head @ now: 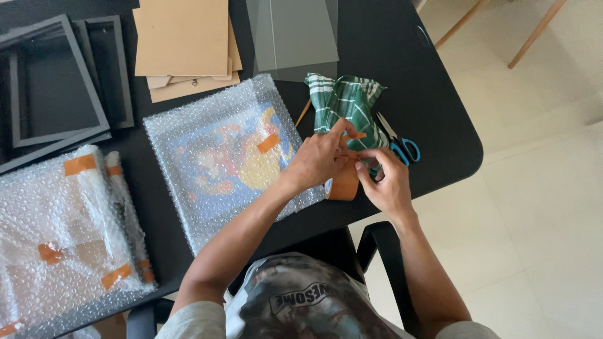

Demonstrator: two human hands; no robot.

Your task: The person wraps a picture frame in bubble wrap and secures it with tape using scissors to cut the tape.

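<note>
My left hand [319, 158] and my right hand [387, 182] meet over a roll of orange-brown tape [344, 182] at the table's near edge. The right hand grips the roll. The left hand's fingers pinch the tape's loose end at the top of the roll. Just left of the hands lies a flat colourful picture wrapped in bubble wrap [220, 154], with a short strip of orange tape [268, 143] stuck on it. Behind the hands sits a green and white striped cloth [347, 103].
Blue-handled scissors [399, 144] lie right of the cloth. Brown cardboard sheets [185, 44] and a clear pane [295, 37] lie at the back. Dark empty frames [59, 81] stand at the far left. Taped bubble-wrapped bundles [63, 232] fill the near left. The black table [433, 113] ends at the right.
</note>
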